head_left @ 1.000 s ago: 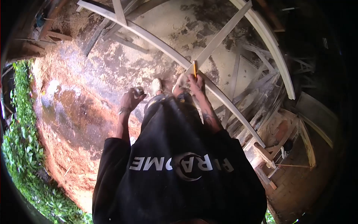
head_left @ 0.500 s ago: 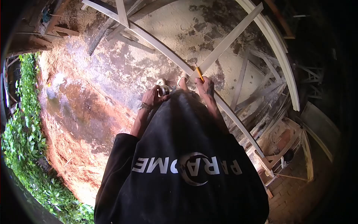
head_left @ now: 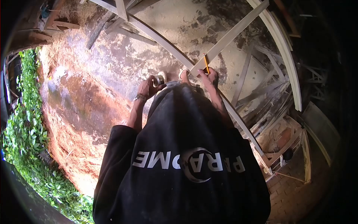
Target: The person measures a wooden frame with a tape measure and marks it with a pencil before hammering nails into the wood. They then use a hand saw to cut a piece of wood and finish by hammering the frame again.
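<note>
My left hand (head_left: pixel 148 89) is closed around a small round object with a shiny metallic rim, probably a tape measure (head_left: pixel 159 80), in front of my waist. A yellow pencil (head_left: pixel 206 62) sticks up from the closed fingers of my right hand (head_left: pixel 209 77). That hand is right at the near end of a pale flat board (head_left: pixel 231 35). The board runs up to the right and overlaps a long narrow wooden beam (head_left: pixel 164 43) near this end. Part of the beam is hidden behind my right forearm.
A long pale plank (head_left: pixel 285 59) stretches along the right side. Wooden frame pieces (head_left: pixel 261 87) and scrap timber lie at the right, with more timber (head_left: pixel 123 26) at the upper left. Sawdust-covered ground (head_left: pixel 74 130) and green plants (head_left: pixel 26 127) are on the left.
My right hand has shifted slightly right, and the pencil has swung more upright. My left hand has moved a little up and left with the round object. The board's near end appears slightly shifted.
</note>
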`<state>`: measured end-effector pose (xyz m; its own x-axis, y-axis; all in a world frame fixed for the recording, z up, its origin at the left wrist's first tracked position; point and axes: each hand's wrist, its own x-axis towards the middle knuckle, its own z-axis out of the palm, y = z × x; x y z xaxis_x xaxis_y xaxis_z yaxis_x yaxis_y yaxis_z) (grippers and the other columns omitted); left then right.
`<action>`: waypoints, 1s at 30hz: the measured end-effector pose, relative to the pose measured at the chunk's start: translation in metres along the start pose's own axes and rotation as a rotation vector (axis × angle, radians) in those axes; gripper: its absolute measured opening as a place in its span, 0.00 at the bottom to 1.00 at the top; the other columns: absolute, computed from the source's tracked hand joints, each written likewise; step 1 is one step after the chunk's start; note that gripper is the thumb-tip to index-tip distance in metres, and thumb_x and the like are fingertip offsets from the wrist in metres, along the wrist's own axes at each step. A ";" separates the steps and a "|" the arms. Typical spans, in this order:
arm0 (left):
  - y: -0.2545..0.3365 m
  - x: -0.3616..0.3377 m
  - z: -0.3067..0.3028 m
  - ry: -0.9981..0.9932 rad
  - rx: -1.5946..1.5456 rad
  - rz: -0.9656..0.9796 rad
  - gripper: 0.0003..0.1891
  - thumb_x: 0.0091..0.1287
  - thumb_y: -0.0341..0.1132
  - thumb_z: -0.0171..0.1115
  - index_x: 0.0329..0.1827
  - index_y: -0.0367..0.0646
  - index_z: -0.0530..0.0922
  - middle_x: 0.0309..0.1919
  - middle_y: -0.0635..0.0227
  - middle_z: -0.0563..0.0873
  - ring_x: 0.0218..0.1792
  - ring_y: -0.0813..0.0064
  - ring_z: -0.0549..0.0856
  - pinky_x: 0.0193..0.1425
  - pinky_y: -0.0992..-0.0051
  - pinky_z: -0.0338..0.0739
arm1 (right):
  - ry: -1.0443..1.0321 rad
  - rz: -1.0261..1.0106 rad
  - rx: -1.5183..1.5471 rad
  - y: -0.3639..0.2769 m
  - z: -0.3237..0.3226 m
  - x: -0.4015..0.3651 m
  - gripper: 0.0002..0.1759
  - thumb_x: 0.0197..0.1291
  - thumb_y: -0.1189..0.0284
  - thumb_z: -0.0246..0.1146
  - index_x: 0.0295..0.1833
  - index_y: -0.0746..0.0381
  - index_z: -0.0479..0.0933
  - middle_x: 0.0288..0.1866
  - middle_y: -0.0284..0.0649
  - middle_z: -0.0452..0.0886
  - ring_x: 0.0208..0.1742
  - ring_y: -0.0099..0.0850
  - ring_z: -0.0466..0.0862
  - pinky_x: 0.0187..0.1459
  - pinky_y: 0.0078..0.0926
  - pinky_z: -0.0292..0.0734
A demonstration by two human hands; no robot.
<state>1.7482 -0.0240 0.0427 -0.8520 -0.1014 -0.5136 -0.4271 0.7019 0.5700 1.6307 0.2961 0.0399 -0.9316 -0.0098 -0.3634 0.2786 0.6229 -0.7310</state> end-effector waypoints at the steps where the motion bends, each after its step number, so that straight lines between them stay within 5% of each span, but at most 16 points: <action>1: 0.000 -0.001 0.000 0.003 0.003 -0.004 0.33 0.52 0.67 0.74 0.37 0.46 0.74 0.23 0.53 0.84 0.29 0.52 0.86 0.35 0.58 0.78 | 0.002 -0.007 -0.024 -0.001 -0.001 0.000 0.25 0.54 0.53 0.74 0.35 0.68 0.80 0.29 0.51 0.84 0.31 0.45 0.83 0.36 0.41 0.76; 10: 0.008 -0.002 -0.007 -0.113 0.022 -0.043 0.32 0.52 0.68 0.73 0.39 0.47 0.77 0.26 0.54 0.86 0.32 0.52 0.87 0.39 0.57 0.79 | 0.006 -0.035 0.031 -0.010 -0.002 -0.003 0.25 0.54 0.54 0.74 0.37 0.68 0.82 0.28 0.49 0.85 0.30 0.40 0.85 0.36 0.38 0.78; 17: 0.004 0.009 -0.017 0.012 0.090 -0.104 0.36 0.49 0.67 0.74 0.46 0.44 0.81 0.35 0.53 0.90 0.39 0.51 0.89 0.45 0.57 0.82 | -0.047 0.070 0.184 0.005 0.007 0.000 0.21 0.56 0.58 0.74 0.41 0.67 0.83 0.33 0.44 0.88 0.33 0.34 0.85 0.38 0.33 0.78; 19: -0.009 0.028 -0.030 0.117 0.129 -0.095 0.34 0.50 0.67 0.74 0.45 0.46 0.82 0.34 0.54 0.90 0.39 0.53 0.90 0.44 0.59 0.83 | 0.012 -0.004 -0.012 0.000 0.001 -0.005 0.20 0.60 0.60 0.72 0.43 0.69 0.83 0.37 0.44 0.88 0.37 0.31 0.85 0.41 0.31 0.78; 22: 0.022 0.056 -0.099 0.126 0.077 -0.228 0.34 0.50 0.66 0.75 0.45 0.43 0.84 0.36 0.53 0.90 0.40 0.54 0.90 0.43 0.61 0.83 | 0.119 0.062 0.321 0.032 0.001 -0.007 0.20 0.64 0.61 0.70 0.44 0.71 0.83 0.40 0.44 0.88 0.42 0.29 0.84 0.44 0.29 0.78; 24: 0.047 0.066 -0.138 0.237 0.095 -0.286 0.31 0.51 0.62 0.75 0.42 0.40 0.84 0.37 0.51 0.90 0.41 0.54 0.90 0.43 0.62 0.83 | 0.292 -0.085 0.341 0.053 -0.009 -0.019 0.19 0.69 0.63 0.66 0.46 0.72 0.83 0.42 0.43 0.87 0.44 0.29 0.83 0.47 0.26 0.78; 26: 0.033 0.088 -0.154 0.363 0.170 -0.110 0.30 0.53 0.61 0.74 0.42 0.40 0.84 0.35 0.54 0.90 0.35 0.56 0.89 0.39 0.62 0.82 | 0.371 0.046 0.499 0.073 -0.031 -0.034 0.16 0.69 0.66 0.66 0.47 0.70 0.84 0.42 0.44 0.88 0.45 0.31 0.84 0.49 0.28 0.79; 27: 0.008 0.114 -0.152 0.365 0.108 -0.111 0.27 0.54 0.61 0.73 0.37 0.42 0.86 0.32 0.56 0.90 0.32 0.59 0.88 0.38 0.62 0.80 | 0.508 0.042 0.435 0.135 -0.027 -0.029 0.16 0.70 0.65 0.65 0.47 0.69 0.85 0.41 0.43 0.88 0.44 0.31 0.84 0.49 0.28 0.79; 28: -0.018 0.142 -0.148 0.368 0.046 -0.112 0.25 0.56 0.61 0.72 0.33 0.44 0.87 0.30 0.59 0.90 0.29 0.62 0.87 0.37 0.61 0.79 | 0.535 0.119 0.491 0.106 -0.046 -0.042 0.15 0.71 0.65 0.63 0.45 0.68 0.85 0.40 0.41 0.88 0.42 0.30 0.83 0.47 0.29 0.78; 30: -0.006 0.143 -0.173 0.335 0.082 -0.207 0.24 0.57 0.61 0.70 0.28 0.46 0.87 0.28 0.61 0.90 0.29 0.64 0.87 0.37 0.61 0.79 | 0.587 0.132 0.264 0.180 -0.066 -0.048 0.16 0.71 0.63 0.60 0.44 0.64 0.86 0.30 0.35 0.82 0.29 0.26 0.76 0.30 0.26 0.71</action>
<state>1.5764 -0.1647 0.0763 -0.8078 -0.4614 -0.3668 -0.5861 0.6952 0.4162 1.7098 0.4608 -0.0362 -0.8375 0.5285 -0.1389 0.3775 0.3757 -0.8464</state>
